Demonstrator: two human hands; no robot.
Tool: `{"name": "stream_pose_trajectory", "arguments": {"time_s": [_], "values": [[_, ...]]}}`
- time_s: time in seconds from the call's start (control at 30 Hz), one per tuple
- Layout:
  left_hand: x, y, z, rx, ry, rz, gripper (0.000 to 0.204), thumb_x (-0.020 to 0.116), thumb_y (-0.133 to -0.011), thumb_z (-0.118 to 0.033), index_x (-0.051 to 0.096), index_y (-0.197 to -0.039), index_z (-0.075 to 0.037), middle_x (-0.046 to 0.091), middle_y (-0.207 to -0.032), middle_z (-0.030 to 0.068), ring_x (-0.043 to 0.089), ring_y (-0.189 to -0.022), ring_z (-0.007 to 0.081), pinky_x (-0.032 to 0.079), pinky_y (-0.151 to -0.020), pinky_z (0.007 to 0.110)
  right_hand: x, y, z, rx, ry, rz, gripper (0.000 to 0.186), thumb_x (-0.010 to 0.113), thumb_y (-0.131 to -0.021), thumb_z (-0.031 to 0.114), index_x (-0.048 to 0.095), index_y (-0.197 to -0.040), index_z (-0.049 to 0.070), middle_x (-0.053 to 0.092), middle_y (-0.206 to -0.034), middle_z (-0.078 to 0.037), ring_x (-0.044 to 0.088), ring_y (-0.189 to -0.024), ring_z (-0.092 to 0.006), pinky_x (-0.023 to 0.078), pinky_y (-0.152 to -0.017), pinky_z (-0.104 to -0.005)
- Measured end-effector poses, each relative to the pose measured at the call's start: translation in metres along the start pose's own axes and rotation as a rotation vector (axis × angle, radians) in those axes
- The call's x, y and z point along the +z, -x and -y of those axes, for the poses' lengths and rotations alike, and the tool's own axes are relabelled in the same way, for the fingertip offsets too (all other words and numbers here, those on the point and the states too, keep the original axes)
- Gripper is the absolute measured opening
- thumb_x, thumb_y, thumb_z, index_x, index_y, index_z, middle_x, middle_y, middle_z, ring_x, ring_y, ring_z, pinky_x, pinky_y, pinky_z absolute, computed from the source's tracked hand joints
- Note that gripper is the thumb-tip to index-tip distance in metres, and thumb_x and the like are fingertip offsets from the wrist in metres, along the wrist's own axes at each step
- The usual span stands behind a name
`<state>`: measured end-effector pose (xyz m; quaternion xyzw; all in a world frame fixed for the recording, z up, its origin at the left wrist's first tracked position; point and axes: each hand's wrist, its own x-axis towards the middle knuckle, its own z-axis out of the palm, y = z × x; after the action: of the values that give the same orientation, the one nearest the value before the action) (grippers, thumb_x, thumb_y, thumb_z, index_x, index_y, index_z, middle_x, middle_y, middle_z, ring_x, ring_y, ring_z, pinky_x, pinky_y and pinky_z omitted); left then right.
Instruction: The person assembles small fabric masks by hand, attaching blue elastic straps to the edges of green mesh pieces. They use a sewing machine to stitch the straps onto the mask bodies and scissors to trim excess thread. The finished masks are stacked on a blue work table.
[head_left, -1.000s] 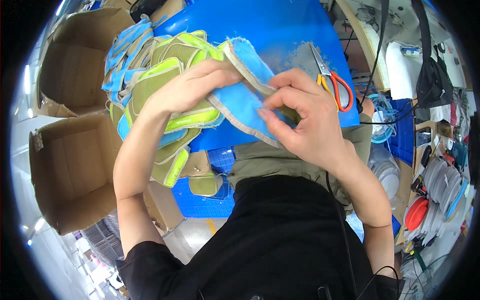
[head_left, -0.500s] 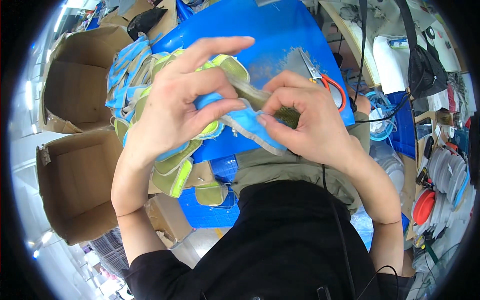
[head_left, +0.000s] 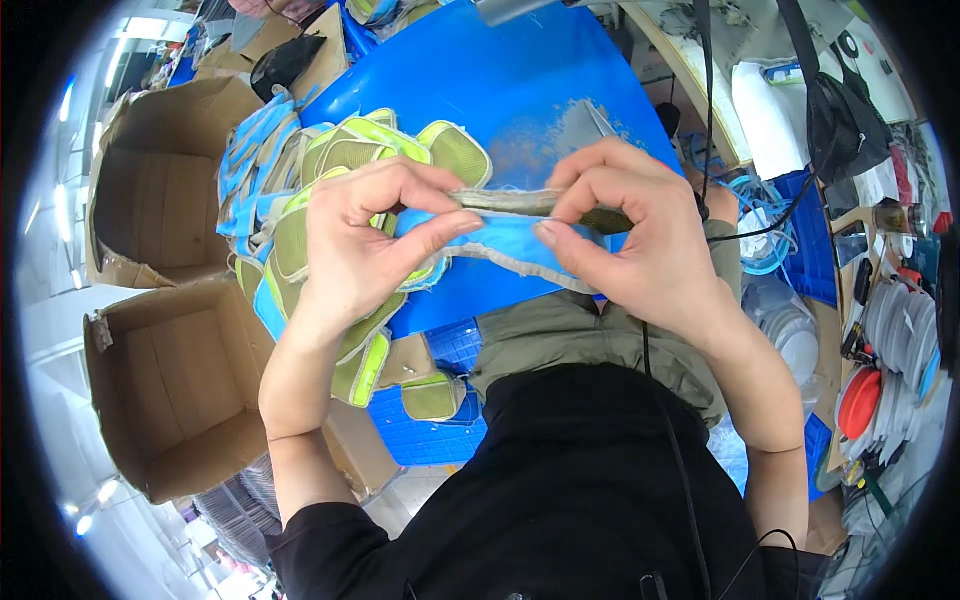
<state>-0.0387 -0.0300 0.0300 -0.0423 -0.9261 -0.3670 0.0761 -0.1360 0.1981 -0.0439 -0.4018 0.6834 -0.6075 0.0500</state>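
Blue-faced piece: strip of cloth (head_left: 515, 236), blue on the side toward the wearer, pale grey edging along both long sides; olive mesh shows by the right fingers. Held up between the two hands, above the near part of the blue tabletop (head_left: 440, 65).
Left hand: the left hand (head_left: 372, 232) pinches the strip's left portion, thumb on the blue face, index finger at the upper edging.
Right hand: the right hand (head_left: 640, 232) pinches farther along, thumb on the blue face, bent fingers over the upper edge.
Span between thumbs: upper edging runs nearly straight, lower edging wavy; fine fibres stand up along the top.
Step in hand: judged to be two-handed handling of one strip, edge drawn out between the pinches, perhaps for inspection or straightening; purpose not certain.
Next move calls for: probably a steady pinch on both sides and even, light tension; cloth looks soft, so a loosened side would likely fold over.
Green stack: lime-edged olive pieces (head_left: 345, 150) heaped beyond and beside the left hand, on the tabletop.
Strap bundle: blue and grey strips (head_left: 255, 165) left of the stack.
Blade: pointed metal blade (head_left: 602, 122) just beyond the right hand, rest hidden behind it.
Boxes: upper carton (head_left: 165, 195) and lower carton (head_left: 180, 375), both at far left.
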Motion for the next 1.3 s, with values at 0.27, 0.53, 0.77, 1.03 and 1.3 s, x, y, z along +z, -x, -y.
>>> {"name": "stream_pose_trajectory", "arguments": {"time_s": [0.27,0.53,0.77,1.03,1.3], "values": [[0.005,0.008,0.004,-0.013,0.069,-0.107,0.017,0.089,-0.073,-0.005,0.073,-0.076,-0.003,0.075,-0.085,0.0095,0.072,-0.078,0.0146,0.054,-0.071,0.027,0.002,-0.002,0.001,0.031,-0.038,0.008,0.016,0.08,-0.077,0.009,0.067,-0.078,0.001,0.068,-0.089,-0.009,0.068,-0.079,-0.0234,0.053,-0.068,-0.0325],[0.004,0.011,0.002,-0.001,0.067,-0.104,0.019,0.087,-0.074,0.001,0.068,-0.075,-0.003,0.075,-0.085,0.01,0.071,-0.079,0.0146,0.054,-0.073,0.027,0.002,-0.004,0.003,0.064,-0.025,0.017,0.016,0.08,-0.076,0.007,0.065,-0.075,0.002,0.067,-0.08,-0.008,0.065,-0.073,-0.0196,0.047,-0.064,-0.0311],[0.005,0.016,-0.002,0.017,0.041,-0.165,0.018,0.089,-0.074,-0.004,0.07,-0.074,-0.004,0.075,-0.082,0.0086,0.071,-0.075,0.0152,0.053,-0.069,0.027,0.004,-0.004,0.007,0.034,-0.021,0.012,0.017,0.08,-0.076,0.008,0.063,-0.074,0.002,0.066,-0.077,-0.007,0.063,-0.067,-0.0202,0.046,-0.058,-0.0319],[-0.018,0.018,-0.038,0.028,-0.017,-0.083,0.016,0.086,-0.076,-0.001,0.07,-0.074,-0.002,0.074,-0.083,0.0085,0.07,-0.076,0.0128,0.053,-0.068,0.026,-0.012,-0.006,0.048,0.165,-0.092,0.19,0.016,0.075,-0.085,0.009,0.069,-0.098,0.001,0.068,-0.078,-0.004,0.061,-0.067,-0.012,0.046,-0.059,-0.0288],[-0.052,-0.016,-0.047,-0.034,0.188,0.197,0.026,0.088,-0.078,-0.005,0.062,-0.073,-0.004,0.071,-0.084,0.0042,0.066,-0.078,0.0081,0.05,-0.063,0.022,-0.027,-0.009,0.074,0.513,-0.539,0.438,0.025,0.07,-0.094,0.007,0.07,-0.116,-0.006,0.072,-0.089,-0.002,0.061,-0.076,-0.0048,0.049,-0.067,-0.0215]]}}
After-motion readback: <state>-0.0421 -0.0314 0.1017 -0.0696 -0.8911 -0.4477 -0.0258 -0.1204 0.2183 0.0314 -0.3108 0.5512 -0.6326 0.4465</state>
